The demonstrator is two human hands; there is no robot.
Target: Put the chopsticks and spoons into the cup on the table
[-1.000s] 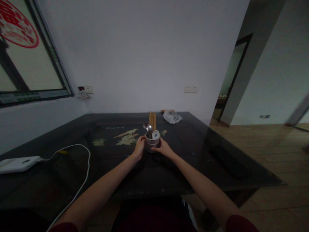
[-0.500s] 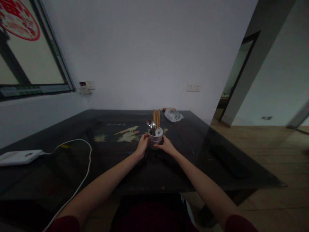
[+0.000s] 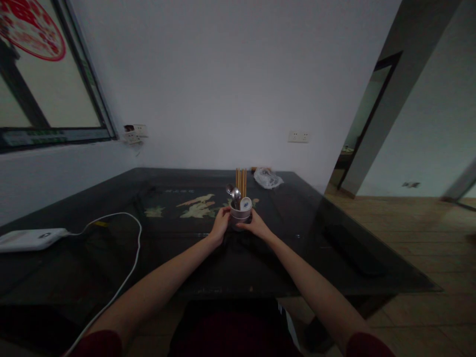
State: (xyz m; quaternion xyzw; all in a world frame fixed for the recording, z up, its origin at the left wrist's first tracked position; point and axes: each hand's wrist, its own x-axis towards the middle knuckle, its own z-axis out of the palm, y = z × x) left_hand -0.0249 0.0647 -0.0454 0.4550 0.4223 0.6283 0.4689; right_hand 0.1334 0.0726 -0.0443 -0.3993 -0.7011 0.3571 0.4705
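A pinkish utensil holder [image 3: 240, 216] stands upright on the dark table, between my two hands. My left hand [image 3: 221, 223] grips its left side, and my right hand [image 3: 257, 224] wraps round its right side with the thumb across the front. Several wooden chopsticks [image 3: 241, 182] rise from the back of the holder. Metal spoons [image 3: 235, 194] lean out toward the left. At the front right of its mouth sits a white spoon or small dish with a blue mark [image 3: 246, 203]; its lower part is hidden inside.
The glossy black table [image 3: 297, 267] bears a bird-and-flower picture. A clear plastic bag [image 3: 267, 178] lies at the back, near the wall. On the left rests a white power bank [image 3: 33, 240], whose white cable [image 3: 139, 243] runs past my left arm. A dark flat object [image 3: 353, 250] lies at right.
Both hands stay on the holder, which keeps its place on the table. Only the camera view has shifted slightly.
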